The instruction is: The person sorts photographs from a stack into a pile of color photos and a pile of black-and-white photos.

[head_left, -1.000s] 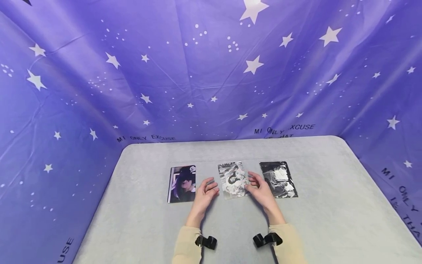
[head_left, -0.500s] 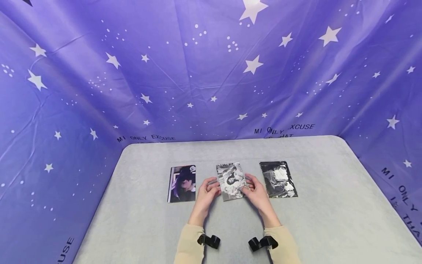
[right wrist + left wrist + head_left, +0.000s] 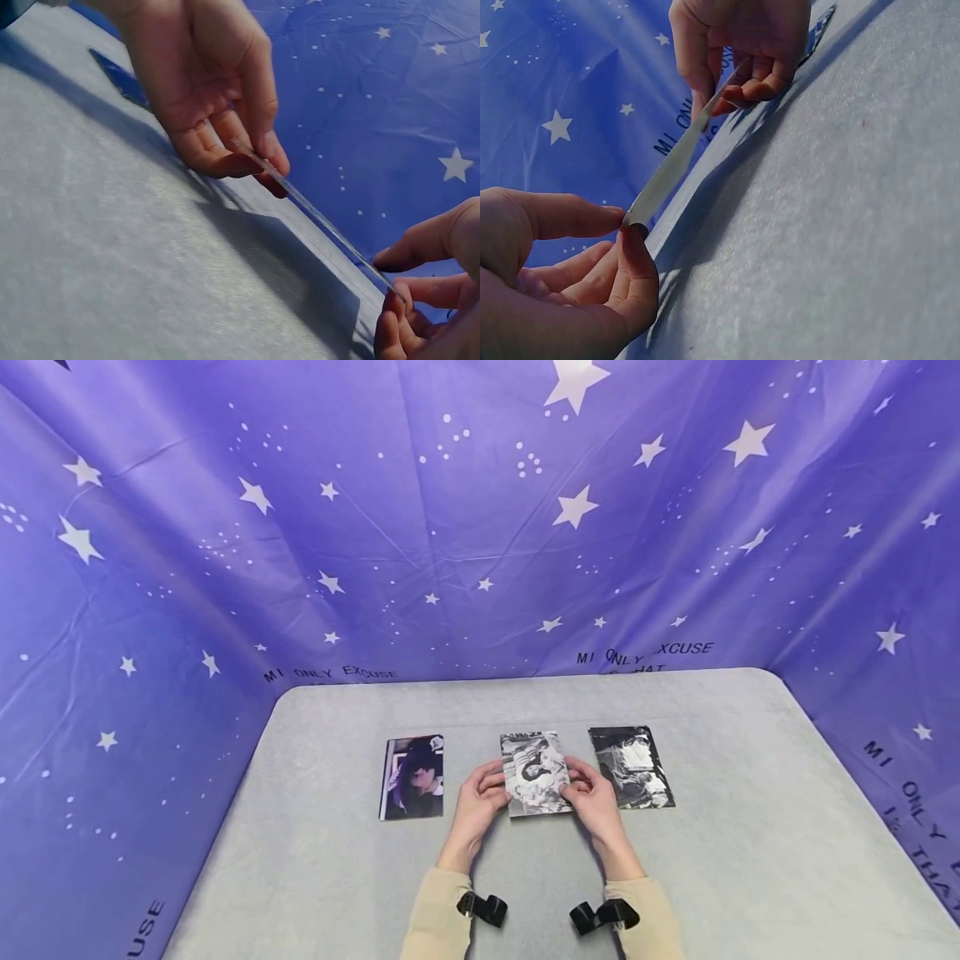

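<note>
A black-and-white picture card (image 3: 535, 774) is held between both hands, raised over the table with its shadow beneath. My left hand (image 3: 482, 803) pinches its left edge; in the left wrist view the thumb and index finger of that left hand (image 3: 570, 274) meet at the corner. My right hand (image 3: 597, 799) grips the right edge, thumb on the printed face and fingers behind. The right wrist view shows the card (image 3: 322, 219) nearly edge-on, as a thin strip. Only the card's pale side (image 3: 664, 180) shows in the left wrist view.
On the grey cloth-covered table (image 3: 315, 877), a colour picture card (image 3: 412, 781) lies left of the hands, with other edges showing under it. A dark stack of picture cards (image 3: 633, 768) lies to the right. A purple star-patterned curtain (image 3: 450, 527) stands behind the table.
A second ago the left hand was apart from the card. It has since moved right and taken hold of the left edge. The card has shifted slightly and sits straighter, while both piles stay put.
</note>
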The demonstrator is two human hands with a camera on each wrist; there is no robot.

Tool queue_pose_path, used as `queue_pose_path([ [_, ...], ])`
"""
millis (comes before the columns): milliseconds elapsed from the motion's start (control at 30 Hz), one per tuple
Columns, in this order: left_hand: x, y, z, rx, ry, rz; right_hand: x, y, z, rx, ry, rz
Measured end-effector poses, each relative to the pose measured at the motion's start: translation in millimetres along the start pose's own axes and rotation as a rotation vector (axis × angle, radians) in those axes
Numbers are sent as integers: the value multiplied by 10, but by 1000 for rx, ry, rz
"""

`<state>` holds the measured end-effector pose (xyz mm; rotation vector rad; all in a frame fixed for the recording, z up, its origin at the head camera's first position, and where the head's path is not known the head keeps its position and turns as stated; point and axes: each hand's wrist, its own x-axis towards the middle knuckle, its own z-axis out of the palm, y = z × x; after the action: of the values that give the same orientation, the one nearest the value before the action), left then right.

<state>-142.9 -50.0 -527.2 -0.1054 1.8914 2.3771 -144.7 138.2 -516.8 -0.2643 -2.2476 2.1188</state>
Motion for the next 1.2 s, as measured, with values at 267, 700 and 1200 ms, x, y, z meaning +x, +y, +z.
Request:
queue_pose_path([
  [267, 40, -16, 82, -27, -29, -7, 39, -40, -169, 123, -34, 39],
  [700, 225, 7, 329, -55, -114, -82, 162, -82, -516, 65, -67, -12],
  [1200, 454, -90, 712, -45, -209, -110, 367, -33, -1069, -136, -156, -80],
])
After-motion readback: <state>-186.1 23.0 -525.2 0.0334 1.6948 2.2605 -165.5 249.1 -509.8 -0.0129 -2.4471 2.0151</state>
